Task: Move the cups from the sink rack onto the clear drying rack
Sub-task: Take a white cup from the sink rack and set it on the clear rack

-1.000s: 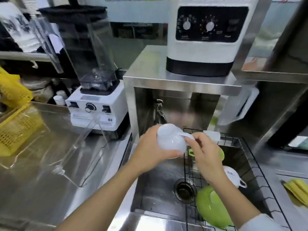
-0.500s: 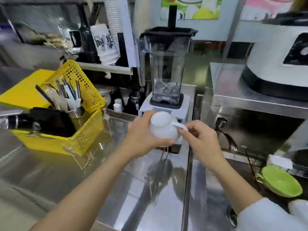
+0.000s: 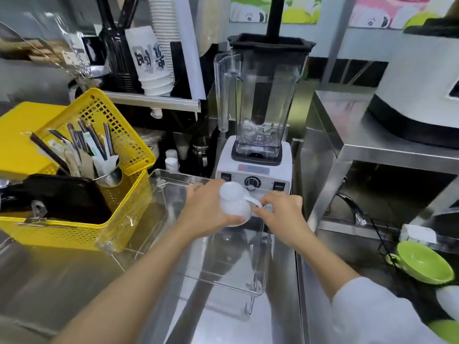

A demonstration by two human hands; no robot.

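I hold a white cup (image 3: 234, 203) upside down over the back part of the clear drying rack (image 3: 258, 276), just in front of the blender. My left hand (image 3: 206, 212) wraps its body. The fingers of my right hand (image 3: 280, 217) pinch its handle. A green cup (image 3: 424, 263) lies on its side in the black wire sink rack (image 3: 381, 240) at the far right. Part of another white cup (image 3: 450, 302) and a green one (image 3: 447, 330) show at the right edge.
A white-based blender (image 3: 255, 125) stands right behind the clear rack. A yellow basket (image 3: 82, 219) with utensils and a black tray sits at the left. A steel shelf (image 3: 372, 142) with a white appliance is at the right, a faucet (image 3: 352, 207) beneath it.
Both hands carried the white cup left, from above the sink to above the clear drying rack. My view swung left with it, away from the sink rack.
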